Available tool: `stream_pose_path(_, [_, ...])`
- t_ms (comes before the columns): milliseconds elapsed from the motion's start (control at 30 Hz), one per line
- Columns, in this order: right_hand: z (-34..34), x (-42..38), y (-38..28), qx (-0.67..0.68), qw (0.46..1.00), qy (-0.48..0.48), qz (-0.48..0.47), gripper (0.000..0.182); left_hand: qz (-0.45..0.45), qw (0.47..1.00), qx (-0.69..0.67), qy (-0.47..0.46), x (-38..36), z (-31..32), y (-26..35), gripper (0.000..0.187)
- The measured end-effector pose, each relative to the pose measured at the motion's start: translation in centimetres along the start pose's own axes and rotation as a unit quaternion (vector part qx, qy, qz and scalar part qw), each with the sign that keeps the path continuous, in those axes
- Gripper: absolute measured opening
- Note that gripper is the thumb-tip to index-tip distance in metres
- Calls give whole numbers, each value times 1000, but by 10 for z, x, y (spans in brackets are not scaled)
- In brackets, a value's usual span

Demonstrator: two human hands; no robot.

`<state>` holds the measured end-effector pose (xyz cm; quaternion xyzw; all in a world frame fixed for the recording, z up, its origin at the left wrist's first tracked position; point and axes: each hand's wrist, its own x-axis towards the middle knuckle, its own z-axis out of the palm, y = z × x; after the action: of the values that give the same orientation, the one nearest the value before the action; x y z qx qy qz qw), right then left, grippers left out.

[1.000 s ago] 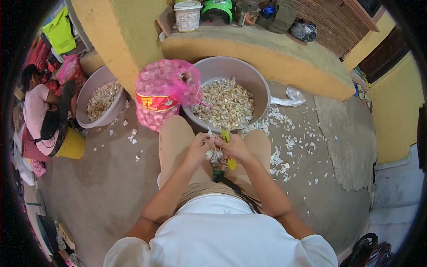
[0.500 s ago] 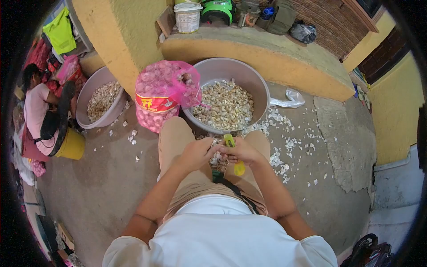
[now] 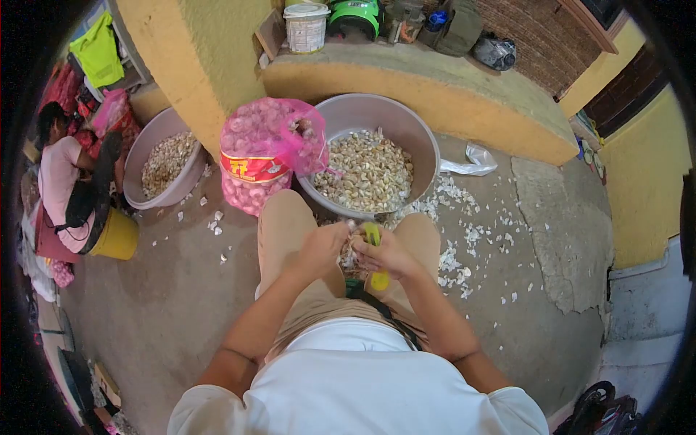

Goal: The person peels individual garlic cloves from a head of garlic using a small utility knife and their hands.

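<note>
Between my knees my right hand point(image 3: 386, 255) is closed around a yellow-green tool point(image 3: 373, 235), likely a knife or cutter, its lower end sticking out below the fingers. Close beside it, my left hand point(image 3: 325, 246) is closed with its fingertips on a small pale piece that looks like garlic point(image 3: 353, 226). Just beyond my knees stands a wide grey tub point(image 3: 426, 130) holding many garlic cloves point(image 3: 366, 170). A pink mesh bag of garlic bulbs point(image 3: 254, 134) leans at the tub's left side.
Garlic skins point(image 3: 449, 261) litter the floor at right. At left, a person point(image 3: 65, 174) sits by a second tub point(image 3: 134, 163) and a yellow bucket point(image 3: 117, 235). A white bucket point(image 3: 304, 29) and a green helmet point(image 3: 353, 19) stand on the ledge point(image 3: 435, 83).
The yellow-green tool has turned more upright and shifted slightly down. My right hand has moved a little left and down, while my left fingers have drawn back slightly from it.
</note>
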<state>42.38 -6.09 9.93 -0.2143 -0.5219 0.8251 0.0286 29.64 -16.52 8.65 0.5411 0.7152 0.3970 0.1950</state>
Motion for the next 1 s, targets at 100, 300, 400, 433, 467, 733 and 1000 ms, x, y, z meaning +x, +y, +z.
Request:
stream_pose_path(100, [6,-2,0,64,997,35,-10,14,-93,973,-211,4,0,8,1,35])
stream_pose_path(300, [0,-4,-1,15,999,23,36,16,-268,817,-510,27,5,25,-16,38])
stream_pose_path(400, [-15,-6,-7,-191,977,-24,88,22,-308,732,-607,32,4,18,-22,37])
stream_pose_path(433, [-20,-5,-12,-273,955,-42,106,25,-305,713,-631,20,2,15,-22,37])
stream_pose_path(467, [-23,-4,-18,-298,949,1,98,26,-303,694,-653,8,0,13,-23,37])
stream_pose_path(733, [-32,20,-33,-458,845,275,-21,44,-301,760,-570,78,1,26,-37,36])
stream_pose_path(1000, [-3,26,50,-351,917,179,-56,51,-312,859,-391,113,1,11,23,34])
